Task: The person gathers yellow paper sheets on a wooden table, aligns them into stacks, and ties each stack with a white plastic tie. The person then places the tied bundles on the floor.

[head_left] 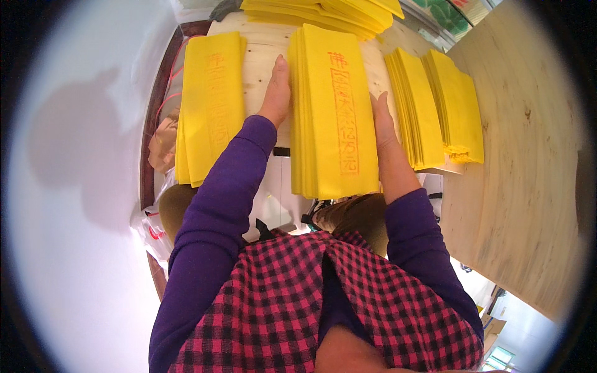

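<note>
A thick stack of folded yellow paper (339, 118), with red print down its top sheet, stands in front of me over the near table edge. My left hand (277, 93) is upright along its left side, fingers stretched out, with a narrow gap to the paper. On the opposite side my right hand (384, 118) is flat against or just beside the stack; its fingertips point away from me and are partly hidden. Neither hand is wrapped round the paper. Another printed yellow stack (211, 105) lies to the left of my left forearm.
Two more yellow stacks (413, 109) (453, 105) stand at the right, and a fanned yellow pile (323, 15) lies at the far edge of the wooden table (255, 62). A large wooden board (516, 155) is at the right. A white wall (68, 217) borders the left, beside plastic bags (154, 230).
</note>
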Action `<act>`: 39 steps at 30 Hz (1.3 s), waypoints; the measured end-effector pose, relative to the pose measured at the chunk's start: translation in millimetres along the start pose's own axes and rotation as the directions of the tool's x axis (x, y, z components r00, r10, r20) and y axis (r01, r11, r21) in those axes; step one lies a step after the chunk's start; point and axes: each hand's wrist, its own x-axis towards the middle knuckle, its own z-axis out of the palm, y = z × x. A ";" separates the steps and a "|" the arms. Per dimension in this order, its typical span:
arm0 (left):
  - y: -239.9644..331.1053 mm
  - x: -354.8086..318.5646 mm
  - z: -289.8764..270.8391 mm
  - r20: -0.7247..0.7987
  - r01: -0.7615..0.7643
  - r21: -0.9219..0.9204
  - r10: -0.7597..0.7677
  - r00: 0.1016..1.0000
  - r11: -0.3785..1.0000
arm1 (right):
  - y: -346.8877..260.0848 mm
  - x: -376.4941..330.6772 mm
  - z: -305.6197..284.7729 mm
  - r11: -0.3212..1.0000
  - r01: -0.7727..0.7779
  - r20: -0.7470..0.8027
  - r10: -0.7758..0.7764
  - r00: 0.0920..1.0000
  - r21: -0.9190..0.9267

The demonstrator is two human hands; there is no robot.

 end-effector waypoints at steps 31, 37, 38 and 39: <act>-20.0 -49.2 -14.5 0.094 -0.005 0.064 -0.001 0.996 0.998 | 8.2 -4.5 -26.2 0.991 0.135 0.018 -0.134 0.991 -0.022; -2.5 -136.4 -12.5 0.097 0.185 -0.059 -0.178 0.979 0.981 | 26.3 -74.9 -17.6 0.993 0.075 -0.024 -0.073 0.997 0.092; 2.5 -138.3 -14.1 0.063 0.356 -0.279 -0.353 0.934 0.892 | 30.9 -85.5 -11.5 0.991 0.077 -0.012 -0.076 0.997 0.109; 6.5 -139.9 -16.6 0.028 0.459 -0.481 -0.510 0.860 0.747 | 35.5 -94.0 -5.2 0.987 0.069 -0.023 -0.066 0.998 0.146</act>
